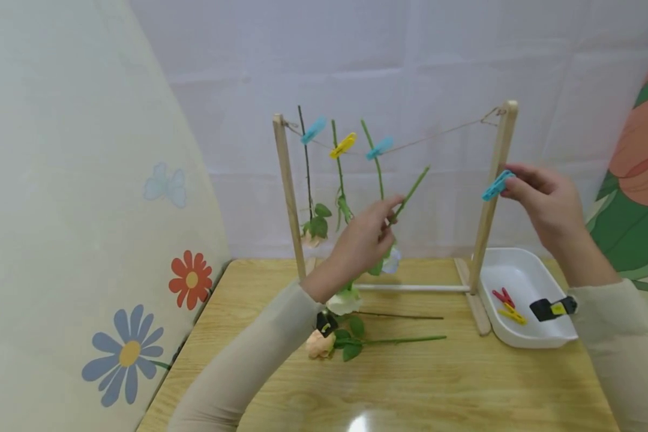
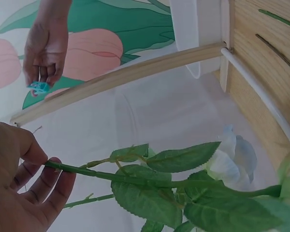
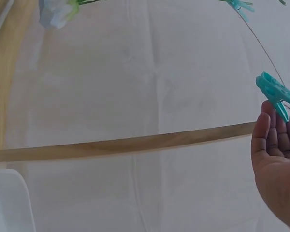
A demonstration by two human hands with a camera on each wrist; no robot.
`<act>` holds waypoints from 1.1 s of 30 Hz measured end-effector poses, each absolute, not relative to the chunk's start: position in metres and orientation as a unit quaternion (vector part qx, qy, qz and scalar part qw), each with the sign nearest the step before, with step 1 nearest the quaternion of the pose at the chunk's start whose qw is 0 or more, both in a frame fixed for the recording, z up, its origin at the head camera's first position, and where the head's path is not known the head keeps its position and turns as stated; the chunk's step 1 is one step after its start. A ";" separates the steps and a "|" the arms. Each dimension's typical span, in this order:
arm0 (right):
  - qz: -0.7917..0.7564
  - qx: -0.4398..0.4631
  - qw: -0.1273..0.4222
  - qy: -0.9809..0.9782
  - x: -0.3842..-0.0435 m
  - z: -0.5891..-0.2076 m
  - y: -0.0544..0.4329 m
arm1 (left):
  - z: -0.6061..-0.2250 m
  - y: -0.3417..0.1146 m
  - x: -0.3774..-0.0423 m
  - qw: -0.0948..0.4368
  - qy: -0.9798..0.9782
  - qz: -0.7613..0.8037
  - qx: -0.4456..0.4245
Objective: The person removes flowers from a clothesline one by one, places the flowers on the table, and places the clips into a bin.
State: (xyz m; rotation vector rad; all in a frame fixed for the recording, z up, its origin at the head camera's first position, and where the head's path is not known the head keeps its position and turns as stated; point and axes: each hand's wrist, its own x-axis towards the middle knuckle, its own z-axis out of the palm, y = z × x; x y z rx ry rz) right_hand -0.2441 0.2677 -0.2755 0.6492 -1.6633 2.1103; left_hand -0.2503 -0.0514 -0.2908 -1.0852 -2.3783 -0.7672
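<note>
Presently I see, through the head camera, that the left hand [image 1: 364, 237] pinches a green stem [image 1: 414, 186] between thumb and fingers, with its leaves [image 2: 183, 157] lower than the hand. The tip of this stem appears under the string [image 1: 437, 133], to the right of three hanging stems, each with its own peg. The right hand [image 1: 551, 207] holds a turquoise peg [image 1: 498, 185] by the fingertips, beside the right post [image 1: 486, 240] of the wooden frame.

From here, I judge that several things could go wrong. The leaves are close to the neighbouring flower, so they may catch on it and pull it loose. The string already sags, and a further load or a push may make the yellow peg [image 1: 343, 145] and the others slide together. The turquoise peg could also spring away, because only fingertips keep it. If the stem is gripped too near its tip, it may slip out.

As for brands, I find none. The wrist device [image 1: 551, 308] carries a yellow patch, but I cannot read any writing on it.
</note>
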 end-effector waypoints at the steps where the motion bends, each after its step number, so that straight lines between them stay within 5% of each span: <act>1: 0.749 0.231 0.187 -0.593 -0.243 -0.278 0.270 | -0.291 -0.052 -0.250 0.209 -0.854 -0.271 -0.391; 33: 0.736 0.011 0.120 -0.666 -0.212 -0.358 0.338 | -0.325 -0.062 -0.218 0.269 -0.861 0.037 -0.429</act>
